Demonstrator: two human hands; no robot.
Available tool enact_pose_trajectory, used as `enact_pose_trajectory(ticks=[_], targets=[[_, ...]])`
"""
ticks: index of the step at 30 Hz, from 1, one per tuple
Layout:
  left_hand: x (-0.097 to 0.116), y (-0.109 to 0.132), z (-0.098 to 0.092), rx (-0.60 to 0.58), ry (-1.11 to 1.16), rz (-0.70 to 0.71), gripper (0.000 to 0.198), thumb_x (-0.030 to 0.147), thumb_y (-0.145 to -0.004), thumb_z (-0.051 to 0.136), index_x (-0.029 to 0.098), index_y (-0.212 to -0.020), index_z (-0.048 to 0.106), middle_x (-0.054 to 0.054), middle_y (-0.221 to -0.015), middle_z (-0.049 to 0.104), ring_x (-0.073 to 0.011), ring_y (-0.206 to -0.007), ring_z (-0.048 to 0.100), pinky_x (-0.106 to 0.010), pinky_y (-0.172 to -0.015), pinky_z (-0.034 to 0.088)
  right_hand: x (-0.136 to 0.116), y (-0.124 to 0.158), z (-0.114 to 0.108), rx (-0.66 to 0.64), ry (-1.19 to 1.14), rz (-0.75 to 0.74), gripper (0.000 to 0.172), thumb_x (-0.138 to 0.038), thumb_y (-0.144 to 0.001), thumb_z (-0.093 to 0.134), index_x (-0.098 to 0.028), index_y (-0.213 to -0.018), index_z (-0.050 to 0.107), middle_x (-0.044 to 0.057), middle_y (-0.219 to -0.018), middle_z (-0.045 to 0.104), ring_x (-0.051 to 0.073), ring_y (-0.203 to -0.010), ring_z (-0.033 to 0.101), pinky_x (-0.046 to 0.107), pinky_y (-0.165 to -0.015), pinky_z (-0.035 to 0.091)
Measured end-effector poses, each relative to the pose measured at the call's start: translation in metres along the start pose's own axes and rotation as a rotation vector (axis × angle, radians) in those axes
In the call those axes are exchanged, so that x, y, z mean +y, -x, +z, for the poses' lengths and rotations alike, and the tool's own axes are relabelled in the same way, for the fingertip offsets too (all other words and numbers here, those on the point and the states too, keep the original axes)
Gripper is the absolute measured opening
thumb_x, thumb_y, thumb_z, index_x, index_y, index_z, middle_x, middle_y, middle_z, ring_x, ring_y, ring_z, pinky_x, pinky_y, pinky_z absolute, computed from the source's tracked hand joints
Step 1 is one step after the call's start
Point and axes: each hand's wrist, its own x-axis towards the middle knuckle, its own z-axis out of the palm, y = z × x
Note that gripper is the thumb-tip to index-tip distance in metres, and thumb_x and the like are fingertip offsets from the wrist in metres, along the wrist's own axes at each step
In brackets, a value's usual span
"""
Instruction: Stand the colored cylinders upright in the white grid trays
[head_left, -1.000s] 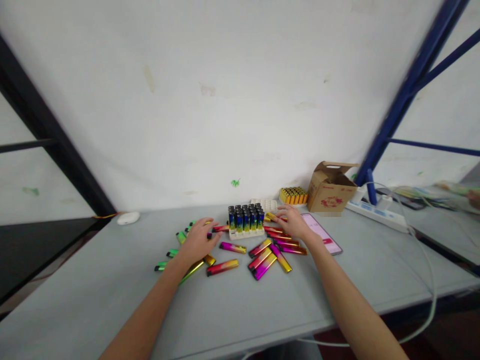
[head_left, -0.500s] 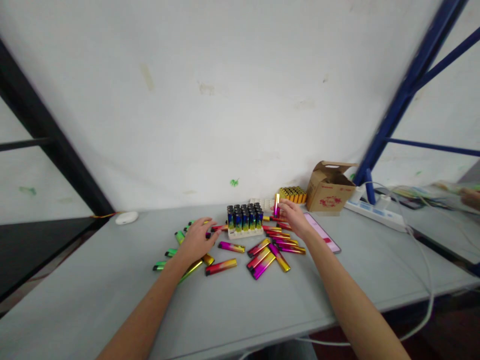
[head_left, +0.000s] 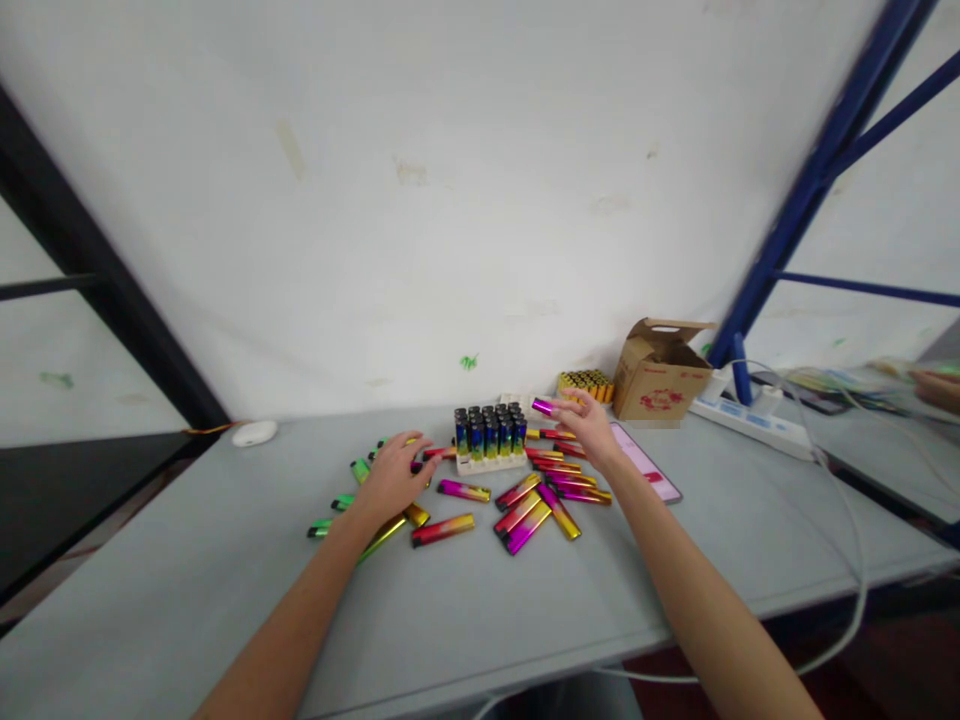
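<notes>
My right hand [head_left: 590, 428] is closed in a pinch on a shiny purple lighter [head_left: 543, 406], held tilted toward the left, behind the loose lighters. On the left, my left hand [head_left: 397, 472] rests low over green lighters [head_left: 360, 470] with fingers apart; a purple one partly shows by its thumb, and others are hidden beneath. Between the hands, a white tray [head_left: 491, 464] holds rows of upright blue-and-yellow lighters [head_left: 491, 436] with black tops. Red-and-gold lighters [head_left: 443, 530] and purple-and-gold lighters [head_left: 559, 511] lie scattered in front of the tray and to its right.
A bundle of yellow-gold cylinders [head_left: 586, 386] stands by the wall beside an open cardboard box [head_left: 661, 375]. A phone [head_left: 643, 462] lies right of my hand. Farther right are a power strip [head_left: 754, 428] and a loose white cable [head_left: 857, 580]. A white oval object [head_left: 254, 433] sits far left.
The lighter in my right hand has tipped from upright to nearly level, its end pointing left. My left hand has stayed in place.
</notes>
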Motion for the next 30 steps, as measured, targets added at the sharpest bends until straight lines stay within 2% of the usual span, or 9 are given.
enact_pose_trajectory(ticks=[3, 5, 9, 12, 16, 19, 23, 26, 30], targets=[[-0.001, 0.0, 0.0, -0.003, -0.007, 0.009, 0.041, 0.045, -0.086, 0.048, 0.016, -0.107, 0.067, -0.015, -0.12, 0.063, -0.0295, -0.115, 0.055, -0.047, -0.103, 0.041, 0.007, 0.0, -0.003, -0.055, 0.321, -0.154, 0.032, -0.025, -0.066, 0.07, -0.017, -0.097, 0.062, 0.008, -0.095, 0.072, 0.023, -0.088, 0.068, 0.036, -0.078, 0.054], [-0.002, 0.0, 0.0, 0.005, -0.009, 0.021, 0.04, 0.044, -0.086, 0.048, 0.017, -0.107, 0.067, -0.014, -0.119, 0.063, -0.029, -0.115, 0.055, -0.046, -0.103, 0.041, 0.011, 0.002, -0.003, -0.121, 0.523, -0.202, 0.023, -0.018, -0.071, 0.064, -0.016, -0.093, 0.067, 0.01, -0.097, 0.072, 0.023, -0.09, 0.068, 0.039, -0.084, 0.053], [-0.004, -0.001, -0.001, 0.016, -0.011, 0.015, 0.038, 0.045, -0.086, 0.048, 0.018, -0.105, 0.067, -0.013, -0.12, 0.062, -0.0286, -0.115, 0.055, -0.046, -0.102, 0.042, 0.014, 0.003, -0.005, -0.263, 0.733, -0.273, 0.024, -0.008, -0.073, 0.058, -0.016, -0.091, 0.072, 0.01, -0.098, 0.073, 0.024, -0.093, 0.067, 0.041, -0.09, 0.05], [-0.007, -0.002, -0.003, 0.003, -0.011, 0.008, 0.04, 0.044, -0.086, 0.047, 0.016, -0.105, 0.067, -0.014, -0.118, 0.063, -0.0289, -0.114, 0.055, -0.046, -0.103, 0.042, 0.014, 0.002, -0.008, -0.334, 0.785, -0.303, 0.028, -0.006, -0.074, 0.054, -0.017, -0.093, 0.073, 0.01, -0.099, 0.073, 0.025, -0.094, 0.067, 0.041, -0.09, 0.05], [-0.014, -0.004, -0.007, -0.009, 0.007, 0.014, 0.037, 0.04, -0.087, 0.044, 0.017, -0.105, 0.067, -0.012, -0.114, 0.065, -0.0275, -0.111, 0.057, -0.046, -0.103, 0.042, 0.012, 0.003, -0.009, -0.35, 0.824, -0.293, 0.029, -0.008, -0.076, 0.054, -0.015, -0.096, 0.073, 0.011, -0.1, 0.073, 0.026, -0.093, 0.067, 0.04, -0.088, 0.05], [-0.022, -0.004, -0.009, -0.027, 0.02, 0.027, 0.038, 0.027, -0.086, 0.038, 0.016, -0.106, 0.068, -0.012, -0.115, 0.065, -0.0257, -0.11, 0.057, -0.044, -0.103, 0.042, 0.009, 0.006, -0.007, -0.372, 0.851, -0.273, 0.026, -0.01, -0.077, 0.054, -0.016, -0.094, 0.074, 0.01, -0.097, 0.074, 0.026, -0.091, 0.067, 0.039, -0.086, 0.05], [-0.036, -0.005, -0.012, -0.027, 0.025, 0.03, 0.045, 0.012, -0.076, 0.035, 0.017, -0.107, 0.068, -0.01, -0.114, 0.066, -0.0231, -0.108, 0.058, -0.042, -0.104, 0.041, 0.008, 0.008, -0.006, -0.393, 0.858, -0.283, 0.025, -0.012, -0.079, 0.055, -0.018, -0.094, 0.074, 0.009, -0.095, 0.075, 0.026, -0.089, 0.067, 0.037, -0.082, 0.05], [-0.039, -0.006, -0.014, -0.007, 0.02, 0.006, 0.042, 0.015, -0.077, 0.037, 0.018, -0.106, 0.068, -0.009, -0.113, 0.067, -0.0237, -0.108, 0.059, -0.042, -0.103, 0.042, 0.009, 0.007, -0.006, -0.414, 0.864, -0.3, 0.026, -0.011, -0.079, 0.054, -0.019, -0.094, 0.074, 0.008, -0.095, 0.075, 0.025, -0.086, 0.067, 0.036, -0.081, 0.05], [-0.027, -0.004, -0.01, -0.027, -0.001, 0.01, 0.036, 0.033, -0.085, 0.042, 0.018, -0.104, 0.069, -0.011, -0.113, 0.066, -0.0269, -0.108, 0.058, -0.045, -0.101, 0.043, 0.01, 0.006, -0.007, -0.385, 0.953, -0.342, 0.029, -0.01, -0.079, 0.052, -0.017, -0.097, 0.074, 0.011, -0.099, 0.074, 0.027, -0.091, 0.066, 0.038, -0.085, 0.048]])
